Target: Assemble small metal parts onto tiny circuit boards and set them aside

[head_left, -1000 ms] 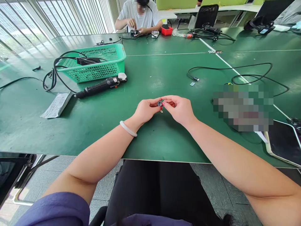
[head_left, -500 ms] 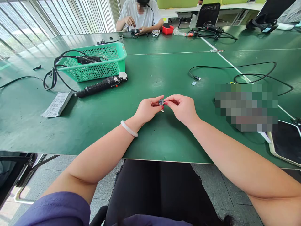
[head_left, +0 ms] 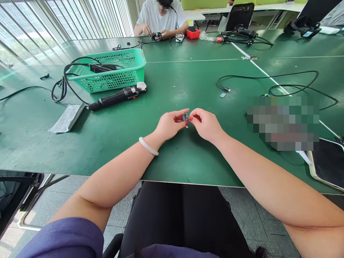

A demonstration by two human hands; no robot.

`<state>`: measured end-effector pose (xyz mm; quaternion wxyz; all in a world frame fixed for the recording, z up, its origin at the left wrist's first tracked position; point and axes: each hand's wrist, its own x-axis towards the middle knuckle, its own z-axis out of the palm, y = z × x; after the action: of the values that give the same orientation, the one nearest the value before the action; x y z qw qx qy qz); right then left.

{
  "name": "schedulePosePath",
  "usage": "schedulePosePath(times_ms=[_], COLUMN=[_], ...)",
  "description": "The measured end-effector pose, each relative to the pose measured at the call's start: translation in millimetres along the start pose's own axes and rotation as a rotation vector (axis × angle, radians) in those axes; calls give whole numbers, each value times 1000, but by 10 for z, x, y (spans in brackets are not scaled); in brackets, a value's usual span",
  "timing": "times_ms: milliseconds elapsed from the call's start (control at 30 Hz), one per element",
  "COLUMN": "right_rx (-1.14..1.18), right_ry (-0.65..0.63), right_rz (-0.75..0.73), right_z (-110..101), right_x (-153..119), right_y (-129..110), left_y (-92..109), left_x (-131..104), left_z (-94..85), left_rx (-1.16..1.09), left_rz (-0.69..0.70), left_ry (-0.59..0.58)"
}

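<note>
Between the thumb and fingers of my left hand (head_left: 170, 124) is a small dark circuit board (head_left: 185, 117), held just above the green table (head_left: 172, 161). A light-coloured tip pokes out below my left thumb. My right hand (head_left: 205, 123) is beside the board on its right, thumb and forefinger pinched together at its edge. Whatever lies in that pinch is too small to make out.
On the left, a black electric screwdriver (head_left: 118, 97) lies before a green basket (head_left: 107, 80) with cables, near a folded paper (head_left: 67, 118). On the right are a black cable (head_left: 268, 76), a blurred-out object (head_left: 282, 123) and a phone (head_left: 329, 163). Across the table sits a person (head_left: 161, 21).
My right fingertips have shifted slightly at the board's right edge, and more of the board shows. My left hand keeps its hold. The view has moved a little.
</note>
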<state>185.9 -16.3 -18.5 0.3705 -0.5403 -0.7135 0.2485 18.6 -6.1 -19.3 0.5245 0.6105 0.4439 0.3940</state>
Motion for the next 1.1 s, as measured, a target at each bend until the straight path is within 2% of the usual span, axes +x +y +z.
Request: schedulePosePath(times_ms=[367,567,1100], right_rx=[-10,-1,49], right_ry=[-33,-35,-42], right_rz=[-28,-35,-22], right_z=[30,51,59], right_x=[-6,-8,-9], right_y=[-14,-21,11], left_y=[35,37,33], left_x=[-21,-29,-25], left_z=[15,18,13], left_rx=[143,97,154], left_rz=[11,22,36], left_ry=[12,8,-2])
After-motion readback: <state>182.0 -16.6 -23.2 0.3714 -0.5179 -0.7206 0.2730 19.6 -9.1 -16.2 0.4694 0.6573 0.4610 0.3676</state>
